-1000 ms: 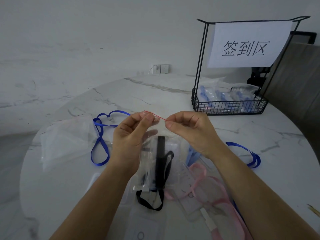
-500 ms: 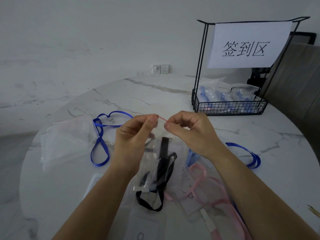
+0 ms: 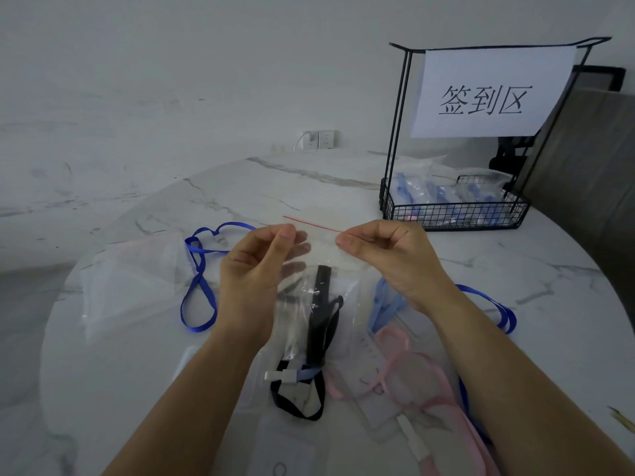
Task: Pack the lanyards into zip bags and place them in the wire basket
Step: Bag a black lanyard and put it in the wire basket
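Note:
I hold a clear zip bag (image 3: 318, 255) with a red strip along its mouth upright above the round marble table (image 3: 343, 187). My left hand (image 3: 256, 280) pinches the bag's top left part and my right hand (image 3: 385, 250) pinches its top right corner. A black lanyard (image 3: 321, 324) hangs inside the bag, with its lower loop lying on the table below. The black wire basket (image 3: 453, 214) stands at the back right and holds several bagged blue lanyards.
A dark blue lanyard (image 3: 199, 283) lies left of my hands on a pile of empty zip bags (image 3: 134, 280). A pink lanyard (image 3: 422, 383), a light blue one (image 3: 381, 304) and another dark blue one (image 3: 494, 310) lie on the right. A paper sign (image 3: 488, 94) hangs on the basket's frame.
My hands have moved apart along the bag's top, the right one sliding to the right. The red strip now shows stretched between them.

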Action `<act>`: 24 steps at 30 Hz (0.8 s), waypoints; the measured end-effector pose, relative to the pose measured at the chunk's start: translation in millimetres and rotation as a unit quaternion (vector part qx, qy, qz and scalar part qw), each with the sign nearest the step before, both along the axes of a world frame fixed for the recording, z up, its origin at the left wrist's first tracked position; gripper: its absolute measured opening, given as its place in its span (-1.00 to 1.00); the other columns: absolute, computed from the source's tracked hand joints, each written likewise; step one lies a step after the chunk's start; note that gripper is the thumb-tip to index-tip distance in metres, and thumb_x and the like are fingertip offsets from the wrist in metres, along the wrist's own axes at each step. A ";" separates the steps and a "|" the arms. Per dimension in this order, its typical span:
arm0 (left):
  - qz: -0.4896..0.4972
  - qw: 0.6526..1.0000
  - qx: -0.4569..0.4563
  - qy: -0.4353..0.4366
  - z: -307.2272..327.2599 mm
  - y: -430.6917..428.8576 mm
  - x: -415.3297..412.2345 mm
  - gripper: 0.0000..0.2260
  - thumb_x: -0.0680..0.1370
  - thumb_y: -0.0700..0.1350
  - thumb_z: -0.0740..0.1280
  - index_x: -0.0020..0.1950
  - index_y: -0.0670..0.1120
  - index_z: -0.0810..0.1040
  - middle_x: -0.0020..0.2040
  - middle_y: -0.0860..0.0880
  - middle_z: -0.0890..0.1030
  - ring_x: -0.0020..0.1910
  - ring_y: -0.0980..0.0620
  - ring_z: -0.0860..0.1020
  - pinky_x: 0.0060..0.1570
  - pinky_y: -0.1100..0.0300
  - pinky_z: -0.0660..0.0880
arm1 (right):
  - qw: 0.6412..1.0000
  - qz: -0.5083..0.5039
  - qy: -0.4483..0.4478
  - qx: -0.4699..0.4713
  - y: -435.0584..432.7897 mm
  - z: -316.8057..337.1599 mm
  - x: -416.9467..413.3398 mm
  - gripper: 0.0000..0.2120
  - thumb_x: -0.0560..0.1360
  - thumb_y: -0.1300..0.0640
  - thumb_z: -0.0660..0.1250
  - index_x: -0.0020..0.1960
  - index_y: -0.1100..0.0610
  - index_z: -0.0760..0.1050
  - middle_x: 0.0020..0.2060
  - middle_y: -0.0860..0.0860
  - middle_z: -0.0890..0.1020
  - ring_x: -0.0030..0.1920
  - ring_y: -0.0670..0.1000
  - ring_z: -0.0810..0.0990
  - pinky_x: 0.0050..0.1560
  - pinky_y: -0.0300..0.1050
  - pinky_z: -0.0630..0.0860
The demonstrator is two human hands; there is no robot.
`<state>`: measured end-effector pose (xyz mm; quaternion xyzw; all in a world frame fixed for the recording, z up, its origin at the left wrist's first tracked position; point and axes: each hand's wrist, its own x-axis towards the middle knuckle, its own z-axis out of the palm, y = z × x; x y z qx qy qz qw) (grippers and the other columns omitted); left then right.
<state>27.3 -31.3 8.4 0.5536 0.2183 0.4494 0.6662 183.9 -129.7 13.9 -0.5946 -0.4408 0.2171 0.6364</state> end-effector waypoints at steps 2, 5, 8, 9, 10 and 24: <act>-0.005 1.000 -0.019 -0.017 -1.7 1.7 -0.9 -0.86 0.49 -0.03 0.36 -0.08 -0.09 0.59 -0.08 -0.05 0.69 -0.05 -0.06 0.68 -0.04 0.08 0.61 | 1.000 -0.006 0.019 -0.010 -0.1 -1.9 3.0 -0.79 0.25 -0.04 0.55 -0.17 0.04 0.71 -0.23 -0.04 0.74 -0.18 -0.13 0.67 -0.06 -0.30 0.55; -0.010 0.999 -0.033 -0.037 -2.9 4.8 -0.9 -0.87 0.51 -0.02 0.35 -0.08 -0.07 0.58 -0.07 -0.05 0.69 -0.04 -0.07 0.67 -0.09 0.12 0.58 | 1.000 -0.008 0.022 -0.009 1.3 -5.0 5.8 -0.82 0.25 -0.05 0.55 -0.25 0.03 0.67 -0.34 -0.09 0.66 -0.27 -0.15 0.59 -0.13 -0.30 0.50; -0.024 0.999 -0.035 -0.019 -4.3 3.6 0.7 -0.84 0.54 0.00 0.33 -0.04 -0.08 0.59 -0.03 -0.05 0.69 -0.02 -0.05 0.67 -0.07 0.09 0.60 | 1.000 0.008 0.012 0.008 2.5 -5.5 4.6 -0.85 0.30 0.02 0.53 -0.28 0.09 0.62 -0.38 -0.04 0.59 -0.30 -0.11 0.50 -0.16 -0.29 0.48; -0.027 0.999 -0.041 -0.017 -4.6 3.5 1.3 -0.83 0.54 0.01 0.33 -0.04 -0.08 0.59 -0.04 -0.05 0.68 -0.04 -0.03 0.66 -0.05 0.09 0.59 | 1.000 0.018 0.010 0.012 2.1 -5.5 5.1 -0.86 0.31 0.04 0.53 -0.27 0.09 0.63 -0.36 -0.02 0.61 -0.28 -0.10 0.52 -0.15 -0.29 0.49; -0.027 0.998 -0.049 -0.021 -5.1 4.2 0.5 -0.82 0.54 0.01 0.33 -0.06 -0.08 0.60 -0.06 -0.05 0.67 -0.06 -0.01 0.66 -0.04 0.09 0.57 | 0.999 0.031 0.012 0.006 1.9 -4.7 4.0 -0.86 0.31 0.04 0.53 -0.24 0.09 0.64 -0.35 -0.02 0.64 -0.27 -0.11 0.55 -0.15 -0.30 0.49; 0.059 0.994 -0.077 0.040 -25.2 19.6 6.2 -0.62 0.67 0.14 0.10 0.29 -0.05 0.53 0.08 0.00 0.69 0.07 0.04 0.65 0.01 0.09 0.57 | 0.996 0.056 0.048 -0.053 1.8 -7.4 0.9 -0.87 0.52 0.13 0.44 -0.20 0.05 0.58 -0.28 0.02 0.52 -0.20 -0.02 0.49 -0.06 -0.12 0.50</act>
